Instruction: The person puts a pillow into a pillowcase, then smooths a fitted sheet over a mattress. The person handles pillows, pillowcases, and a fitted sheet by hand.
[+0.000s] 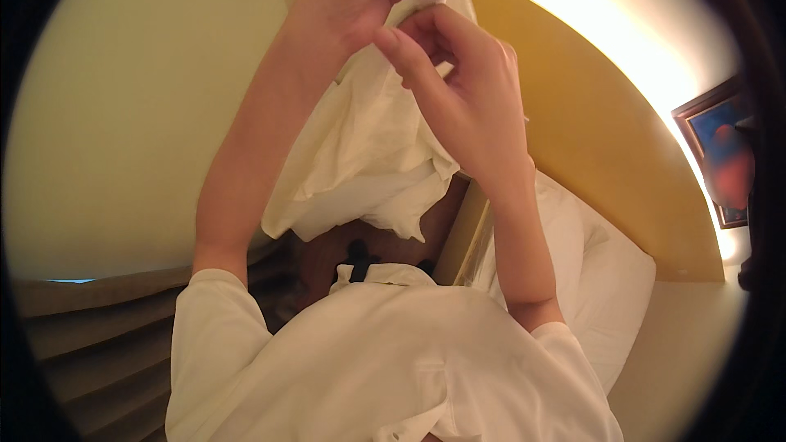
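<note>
A white cloth garment hangs in loose folds in front of me, its lower edge uneven. At the top of the view my left hand grips its upper part, with fingertips showing inside an opening in the fabric. Just below and to the right, my right hand has its fingers curled at the cloth, and a bit of white fabric shows by the palm. Its thumb points up to the left, near my left wrist. Part of the grip is hidden behind the fingers.
A bed with white bedding stands at the right, beside a yellow headboard panel. A framed picture hangs at far right. Pleated brown curtains are at lower left, and a pale wall rises above them. Dark footwear shows on the floor.
</note>
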The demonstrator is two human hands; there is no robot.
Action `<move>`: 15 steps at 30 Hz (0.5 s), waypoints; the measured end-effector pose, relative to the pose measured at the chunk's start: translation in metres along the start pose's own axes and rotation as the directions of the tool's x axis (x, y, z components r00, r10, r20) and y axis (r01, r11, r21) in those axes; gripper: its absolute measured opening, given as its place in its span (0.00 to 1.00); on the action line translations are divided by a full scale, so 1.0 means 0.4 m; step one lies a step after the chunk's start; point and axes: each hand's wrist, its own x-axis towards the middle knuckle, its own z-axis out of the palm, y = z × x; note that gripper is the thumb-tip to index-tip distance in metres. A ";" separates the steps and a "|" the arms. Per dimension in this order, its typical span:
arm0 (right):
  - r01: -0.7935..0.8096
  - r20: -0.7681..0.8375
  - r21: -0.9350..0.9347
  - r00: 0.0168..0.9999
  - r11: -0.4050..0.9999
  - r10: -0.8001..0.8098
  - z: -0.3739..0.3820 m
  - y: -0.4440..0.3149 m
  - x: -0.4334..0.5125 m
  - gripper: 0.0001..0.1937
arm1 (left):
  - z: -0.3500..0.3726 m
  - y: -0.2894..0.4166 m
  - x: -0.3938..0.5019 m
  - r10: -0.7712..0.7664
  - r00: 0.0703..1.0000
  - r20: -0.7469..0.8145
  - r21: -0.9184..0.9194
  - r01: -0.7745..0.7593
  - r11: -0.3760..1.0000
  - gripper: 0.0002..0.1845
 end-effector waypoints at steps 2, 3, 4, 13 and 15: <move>0.005 -0.064 -0.132 0.998 0.991 -0.013 0.005 0.020 0.033 0.17 | 0.022 0.001 -0.017 -0.005 0.996 -0.084 0.002 0.005 1.000 0.08; 0.007 -0.075 -0.185 0.997 0.983 -0.022 0.004 0.032 0.043 0.17 | 0.032 0.000 -0.022 0.017 0.989 -0.144 -0.007 -0.018 1.000 0.07; 0.012 -0.096 -0.219 0.995 0.976 -0.034 0.004 0.046 0.054 0.17 | 0.042 0.000 -0.024 0.037 0.978 -0.206 -0.015 -0.041 0.999 0.07; 0.047 0.250 0.115 0.965 0.992 -0.074 0.002 0.100 0.086 0.25 | -0.049 0.059 -0.028 0.463 0.856 -0.231 0.387 -0.356 0.851 0.08; -0.041 0.400 0.310 0.912 0.950 -0.091 0.006 0.107 0.103 0.27 | -0.097 0.055 -0.023 0.502 0.822 -0.268 0.391 -0.384 0.837 0.08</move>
